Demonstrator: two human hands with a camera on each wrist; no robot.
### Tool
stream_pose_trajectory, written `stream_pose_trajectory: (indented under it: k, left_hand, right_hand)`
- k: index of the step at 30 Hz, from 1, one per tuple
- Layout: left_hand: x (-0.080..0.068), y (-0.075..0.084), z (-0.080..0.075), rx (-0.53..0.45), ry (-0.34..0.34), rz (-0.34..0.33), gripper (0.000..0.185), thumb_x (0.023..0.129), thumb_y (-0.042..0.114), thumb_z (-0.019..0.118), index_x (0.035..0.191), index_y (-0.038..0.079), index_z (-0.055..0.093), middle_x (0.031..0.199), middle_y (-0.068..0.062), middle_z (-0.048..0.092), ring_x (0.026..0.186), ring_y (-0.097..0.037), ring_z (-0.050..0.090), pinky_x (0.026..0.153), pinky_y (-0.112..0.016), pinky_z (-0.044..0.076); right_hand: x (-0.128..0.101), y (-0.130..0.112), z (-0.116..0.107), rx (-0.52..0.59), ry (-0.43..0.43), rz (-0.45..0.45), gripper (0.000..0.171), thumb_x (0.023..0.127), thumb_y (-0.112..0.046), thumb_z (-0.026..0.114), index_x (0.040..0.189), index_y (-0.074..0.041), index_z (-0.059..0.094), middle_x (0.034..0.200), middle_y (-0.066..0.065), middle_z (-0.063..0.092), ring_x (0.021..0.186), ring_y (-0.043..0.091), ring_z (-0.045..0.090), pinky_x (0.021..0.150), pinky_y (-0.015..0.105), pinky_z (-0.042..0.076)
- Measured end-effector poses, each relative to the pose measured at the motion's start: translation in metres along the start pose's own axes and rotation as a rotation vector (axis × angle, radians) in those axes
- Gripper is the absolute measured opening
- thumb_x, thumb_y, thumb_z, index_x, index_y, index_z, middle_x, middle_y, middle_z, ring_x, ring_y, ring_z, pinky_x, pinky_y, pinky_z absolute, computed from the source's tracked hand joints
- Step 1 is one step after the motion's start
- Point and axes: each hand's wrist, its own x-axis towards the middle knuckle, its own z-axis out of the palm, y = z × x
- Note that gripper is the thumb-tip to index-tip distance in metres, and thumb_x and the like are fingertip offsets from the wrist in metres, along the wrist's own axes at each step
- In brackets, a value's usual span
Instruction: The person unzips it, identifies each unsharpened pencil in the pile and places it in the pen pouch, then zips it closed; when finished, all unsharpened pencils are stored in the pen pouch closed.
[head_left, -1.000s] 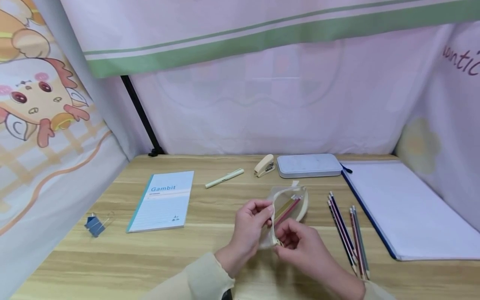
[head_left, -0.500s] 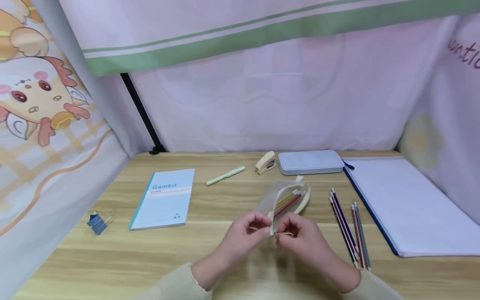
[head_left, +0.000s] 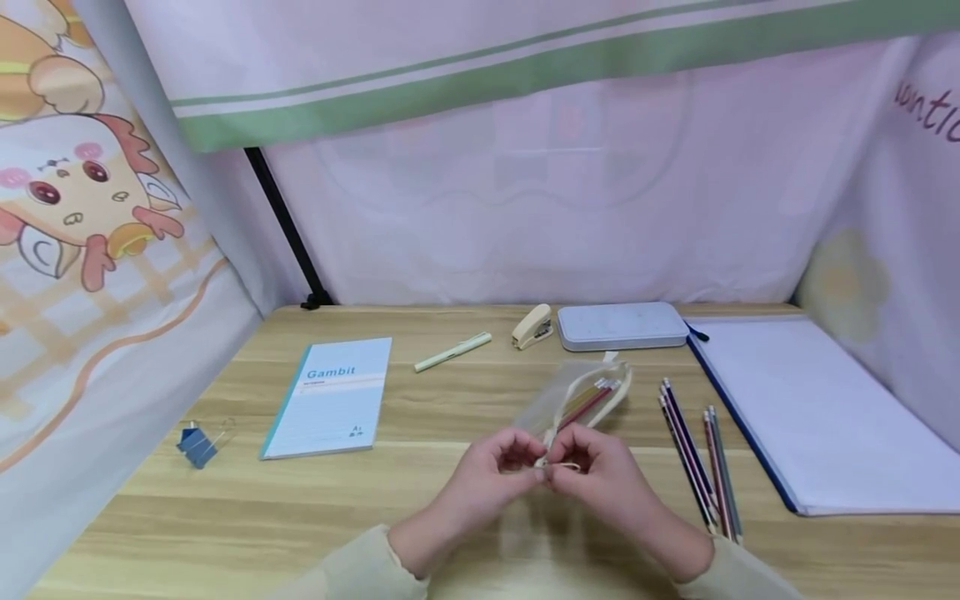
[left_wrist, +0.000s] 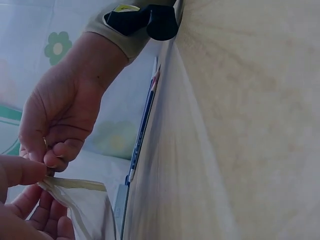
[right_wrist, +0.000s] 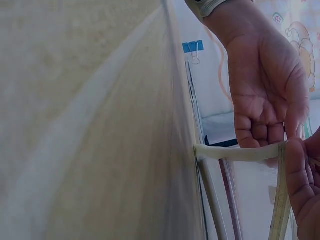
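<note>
Both hands pinch pouch end.
Left hand and right hand pinch pencil pouch near end; loose pencils right of pouch.

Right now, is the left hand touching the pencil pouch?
Touching. Right wrist view shows the left hand with fingers curled around the pencil pouch rim.

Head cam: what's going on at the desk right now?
A person sits at a wooden desk and holds a translucent zip pouch at its near end with both hands. The left hand and right hand pinch that end close together, right by the zipper. Several pencils show inside the pouch, whose far part is open. More loose pencils lie to its right. A notebook, pen, stapler and grey case lie untouched further back.
</note>
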Motion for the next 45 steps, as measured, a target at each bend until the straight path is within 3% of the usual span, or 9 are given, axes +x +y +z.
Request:
stream_pose_trajectory:
  k: [4, 10, 17, 22, 26, 28, 34, 41, 45]
  left_hand:
    - [0.004, 0.000, -0.003, 0.030, -0.034, 0.014, 0.018, 0.078, 0.004, 0.068, 0.093, -0.001, 0.060, 0.086, -0.005, 0.061, 0.079, -0.011, 0.056, 0.071, -0.020, 0.048]
    - [0.009, -0.003, -0.009, 0.166, -0.111, 0.090, 0.009, 0.073, -0.001, 0.066, 0.081, 0.002, 0.063, 0.078, -0.005, 0.061, 0.072, -0.007, 0.054, 0.066, -0.020, 0.047]
    - [0.006, 0.000, -0.017, 0.306, -0.195, 0.164, 0.013, 0.071, -0.002, 0.064, 0.076, 0.010, 0.064, 0.079, -0.003, 0.064, 0.074, -0.005, 0.056, 0.071, -0.029, 0.051]
    - [0.003, 0.005, -0.028, 0.449, -0.247, 0.265, 0.017, 0.068, -0.003, 0.061, 0.076, 0.012, 0.062, 0.078, 0.003, 0.063, 0.076, -0.007, 0.057, 0.072, -0.028, 0.052]
    - [0.001, 0.007, -0.038, 0.548, -0.248, 0.362, 0.017, 0.067, -0.004, 0.059, 0.075, 0.012, 0.059, 0.078, 0.005, 0.062, 0.076, -0.004, 0.056, 0.071, -0.025, 0.053]
    - [0.001, 0.007, -0.045, 0.604, -0.212, 0.358, 0.017, 0.066, -0.003, 0.058, 0.074, 0.012, 0.057, 0.077, 0.005, 0.062, 0.075, -0.004, 0.056, 0.070, -0.024, 0.052]
    - [0.001, 0.003, -0.071, 0.718, -0.120, 0.222, 0.017, 0.068, -0.001, 0.056, 0.074, 0.015, 0.054, 0.074, 0.008, 0.057, 0.071, -0.007, 0.052, 0.065, -0.025, 0.050]
    - [0.003, -0.005, -0.104, 0.777, -0.051, 0.194, 0.020, 0.066, -0.002, 0.056, 0.072, 0.017, 0.052, 0.069, 0.008, 0.054, 0.063, -0.007, 0.049, 0.055, -0.020, 0.044]
    - [0.003, -0.008, -0.109, 0.765, -0.086, 0.197, 0.020, 0.066, -0.002, 0.056, 0.072, 0.016, 0.052, 0.068, 0.008, 0.054, 0.062, -0.005, 0.048, 0.054, -0.019, 0.045]
  right_hand:
    - [0.000, -0.002, -0.002, -0.005, -0.026, -0.014, 0.010, 0.072, 0.008, 0.061, 0.078, 0.001, 0.056, 0.076, 0.011, 0.060, 0.067, 0.005, 0.059, 0.057, 0.024, 0.054]
    - [0.004, -0.004, -0.010, -0.086, -0.119, 0.038, 0.011, 0.065, 0.005, 0.060, 0.073, -0.001, 0.056, 0.071, 0.005, 0.058, 0.063, 0.005, 0.053, 0.053, 0.019, 0.047]
    - [0.007, 0.002, -0.024, 0.034, -0.276, 0.121, 0.008, 0.068, 0.008, 0.054, 0.077, 0.007, 0.053, 0.069, 0.003, 0.055, 0.060, 0.009, 0.056, 0.053, 0.020, 0.049]
    - [0.007, 0.006, -0.036, 0.015, -0.291, 0.159, 0.010, 0.067, 0.008, 0.052, 0.077, 0.008, 0.053, 0.067, 0.003, 0.056, 0.058, 0.010, 0.057, 0.053, 0.025, 0.052]
    - [0.009, 0.008, -0.049, -0.053, -0.244, 0.199, 0.011, 0.067, 0.007, 0.053, 0.078, 0.007, 0.055, 0.067, 0.003, 0.056, 0.058, 0.012, 0.056, 0.052, 0.026, 0.052]
    - [0.010, 0.008, -0.057, -0.124, -0.193, 0.237, 0.012, 0.066, 0.006, 0.055, 0.078, 0.005, 0.056, 0.066, 0.003, 0.056, 0.057, 0.012, 0.055, 0.051, 0.025, 0.050]
    - [0.007, 0.013, -0.084, -0.331, -0.041, 0.347, 0.012, 0.068, -0.002, 0.060, 0.080, -0.001, 0.058, 0.068, 0.003, 0.057, 0.062, 0.014, 0.055, 0.052, 0.025, 0.049]
    - [-0.003, 0.021, -0.107, -0.235, -0.028, 0.394, 0.005, 0.074, 0.003, 0.055, 0.079, 0.003, 0.055, 0.068, 0.005, 0.057, 0.062, 0.013, 0.058, 0.056, 0.028, 0.053]
    - [-0.006, 0.024, -0.107, -0.223, -0.062, 0.373, 0.006, 0.071, 0.005, 0.053, 0.076, 0.001, 0.055, 0.064, 0.005, 0.056, 0.057, 0.013, 0.056, 0.053, 0.028, 0.052]
